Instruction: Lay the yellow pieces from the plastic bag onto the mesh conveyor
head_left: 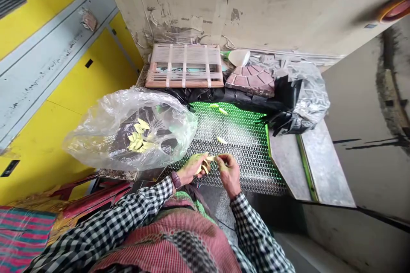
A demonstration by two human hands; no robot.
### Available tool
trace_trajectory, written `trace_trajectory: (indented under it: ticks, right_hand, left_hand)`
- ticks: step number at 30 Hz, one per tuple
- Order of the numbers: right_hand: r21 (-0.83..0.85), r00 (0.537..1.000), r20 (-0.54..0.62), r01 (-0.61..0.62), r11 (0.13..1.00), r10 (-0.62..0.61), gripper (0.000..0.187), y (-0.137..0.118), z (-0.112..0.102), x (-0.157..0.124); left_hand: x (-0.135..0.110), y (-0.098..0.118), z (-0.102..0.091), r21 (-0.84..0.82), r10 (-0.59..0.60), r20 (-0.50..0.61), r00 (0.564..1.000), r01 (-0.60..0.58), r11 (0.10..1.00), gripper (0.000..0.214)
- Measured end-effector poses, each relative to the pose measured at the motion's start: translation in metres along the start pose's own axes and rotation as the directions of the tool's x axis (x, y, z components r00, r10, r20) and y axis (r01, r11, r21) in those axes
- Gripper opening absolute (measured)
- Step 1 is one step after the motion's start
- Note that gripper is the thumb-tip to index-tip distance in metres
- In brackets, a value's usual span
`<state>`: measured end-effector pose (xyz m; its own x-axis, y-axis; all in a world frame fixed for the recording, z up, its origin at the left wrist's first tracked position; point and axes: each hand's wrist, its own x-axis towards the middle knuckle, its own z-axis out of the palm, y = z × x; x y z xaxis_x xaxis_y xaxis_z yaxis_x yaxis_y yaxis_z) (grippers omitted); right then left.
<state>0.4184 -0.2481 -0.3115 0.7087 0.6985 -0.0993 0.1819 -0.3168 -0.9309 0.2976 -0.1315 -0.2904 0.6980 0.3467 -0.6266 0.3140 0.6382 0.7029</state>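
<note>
Several pale-yellow crescents sit in the left hand, its grip curled round them, lower centre; the right hand pinches one, apparently singling it out, which calls for a light pull.

Several pale yellow, crescent-shaped pieces are held in the left hand, while the tip of one is pinched by the right hand; both are held over the near part of a metal mesh belt. Three similar slices are spread well apart on the mesh, whose far end is lit green beneath black plastic sheeting. To the left, a heap of like pieces is held in an open, clear plastic bag. Behind, a strapped wooden frame is seen.
</note>
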Motion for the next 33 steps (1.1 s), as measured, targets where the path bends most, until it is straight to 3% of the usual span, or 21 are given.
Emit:
trace_trajectory:
  ticks: [3, 6, 8, 10, 12, 15, 18, 22, 27, 28, 30, 31, 33]
  right_hand:
    - [-0.280, 0.973, -0.091, 0.180, 0.943, -0.212, 0.025, 0.032, -0.010, 0.009]
    - [-0.471, 0.935, 0.042, 0.329, 0.818, -0.351, 0.023, 0.046, -0.019, 0.009]
    - [-0.515, 0.925, 0.074, 0.356, 0.780, -0.373, 0.022, 0.038, -0.020, 0.002]
    - [-0.419, 0.948, 0.076, 0.312, 0.853, -0.309, 0.024, 0.018, -0.017, -0.005]
    - [-0.191, 0.966, 0.174, 0.224, 0.956, -0.192, 0.026, -0.005, -0.011, -0.011]
    - [0.042, 0.943, 0.323, 0.067, 0.997, -0.077, 0.027, -0.026, -0.003, -0.012]
    - [0.016, 0.961, 0.277, -0.007, 1.000, 0.002, 0.025, -0.024, 0.001, -0.007]
    - [-0.018, 0.945, 0.325, 0.049, 0.999, -0.040, 0.024, -0.013, 0.003, -0.003]
    - [0.104, 0.903, 0.412, -0.177, 0.979, 0.120, 0.029, -0.009, 0.007, -0.002]
    - [0.076, 0.916, 0.382, -0.166, 0.983, 0.125, 0.029, -0.006, 0.008, 0.000]
    - [-0.130, 0.978, 0.205, -0.009, 0.991, 0.035, 0.027, 0.002, 0.007, 0.006]
    - [-0.298, 0.992, 0.109, 0.099, 0.950, -0.069, 0.025, 0.008, 0.006, 0.011]
    - [-0.593, 0.955, 0.050, 0.263, 0.761, -0.291, 0.024, 0.019, 0.003, 0.019]
  left_hand:
    - [0.000, -0.001, -0.007, -0.074, -0.035, -0.061, 0.998, 0.030, 0.997, 0.054]
    - [0.000, -0.002, -0.010, -0.106, -0.055, -0.038, 0.998, 0.051, 0.993, 0.060]
    - [-0.002, -0.002, -0.009, -0.066, -0.035, -0.002, 0.999, 0.034, 0.997, 0.064]
    - [-0.004, -0.001, -0.006, 0.021, 0.017, 0.047, 0.999, -0.018, 1.000, 0.066]
    - [-0.006, 0.000, -0.003, 0.094, 0.090, 0.092, 0.992, -0.098, 0.991, 0.065]
    - [-0.008, 0.000, 0.002, 0.126, 0.150, 0.128, 0.980, -0.166, 0.978, 0.063]
    - [-0.007, -0.001, 0.002, 0.074, 0.128, 0.124, 0.984, -0.137, 0.988, 0.063]
    - [-0.005, -0.005, -0.002, 0.048, 0.136, 0.118, 0.984, -0.142, 0.989, 0.056]
    - [-0.005, -0.009, -0.006, 0.038, 0.161, 0.068, 0.985, -0.164, 0.986, 0.049]
    - [-0.005, -0.009, -0.007, 0.038, 0.156, 0.064, 0.986, -0.158, 0.987, 0.048]
    - [-0.004, -0.007, -0.010, -0.011, 0.107, 0.054, 0.993, -0.107, 0.994, 0.044]
    - [-0.003, -0.005, -0.011, -0.072, 0.060, 0.042, 0.997, -0.057, 0.996, 0.043]
    - [-0.002, 0.001, -0.015, -0.254, -0.057, 0.002, 0.998, 0.055, 0.966, 0.042]
